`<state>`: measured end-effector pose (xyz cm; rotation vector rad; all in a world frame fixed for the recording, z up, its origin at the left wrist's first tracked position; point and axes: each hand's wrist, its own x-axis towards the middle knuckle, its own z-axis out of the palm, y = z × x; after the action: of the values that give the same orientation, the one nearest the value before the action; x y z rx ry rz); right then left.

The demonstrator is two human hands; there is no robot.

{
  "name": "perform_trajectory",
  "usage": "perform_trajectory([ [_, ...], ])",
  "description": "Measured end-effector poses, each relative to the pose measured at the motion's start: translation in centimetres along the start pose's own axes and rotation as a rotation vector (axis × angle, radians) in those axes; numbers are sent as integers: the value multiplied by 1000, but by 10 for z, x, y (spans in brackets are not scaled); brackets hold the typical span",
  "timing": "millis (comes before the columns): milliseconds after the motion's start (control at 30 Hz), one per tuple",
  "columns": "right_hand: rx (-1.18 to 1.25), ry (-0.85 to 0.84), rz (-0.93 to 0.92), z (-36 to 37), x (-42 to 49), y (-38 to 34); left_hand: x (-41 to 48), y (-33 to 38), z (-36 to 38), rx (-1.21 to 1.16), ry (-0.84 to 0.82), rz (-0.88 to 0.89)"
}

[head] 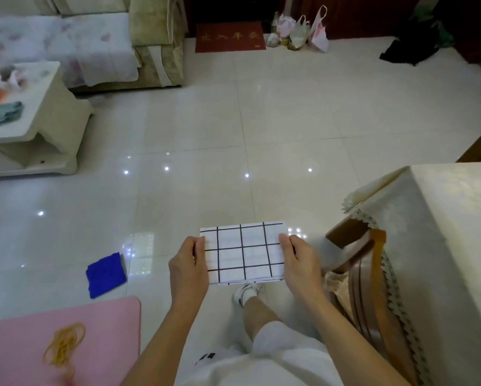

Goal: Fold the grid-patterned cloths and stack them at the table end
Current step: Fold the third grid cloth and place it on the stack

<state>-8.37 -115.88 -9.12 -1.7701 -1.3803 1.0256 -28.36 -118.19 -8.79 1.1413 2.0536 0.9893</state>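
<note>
Under the grid cloth (243,253) the fingers of the left hand (187,267) and right hand (300,264) are hidden (only thumbs show); the table (462,218) is cut off by the right edge.

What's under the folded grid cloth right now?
No table: the grid cloth, held by left hand and right hand, hangs over floor tiles. A white shoe pokes out below; its toe is covered.

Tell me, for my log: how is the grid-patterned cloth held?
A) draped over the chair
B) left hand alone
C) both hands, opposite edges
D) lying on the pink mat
C: left hand and right hand grip opposite edges of the grid-patterned cloth.
</note>
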Motion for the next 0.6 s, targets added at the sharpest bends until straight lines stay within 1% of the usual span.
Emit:
perform_trajectory([
  [133, 38, 5, -11, 3, 74, -15, 66, 28, 25, 24, 18, 14],
  [267, 68, 21, 16, -3, 146, -25, 130, 68, 54, 72, -8, 55],
  [433, 103, 111, 65, -28, 219, -35, 197, 125, 98, 85, -81, 118],
  [600, 105, 220, 120, -62, 264, -35, 237, 167, 146, 101, -177, 192],
])
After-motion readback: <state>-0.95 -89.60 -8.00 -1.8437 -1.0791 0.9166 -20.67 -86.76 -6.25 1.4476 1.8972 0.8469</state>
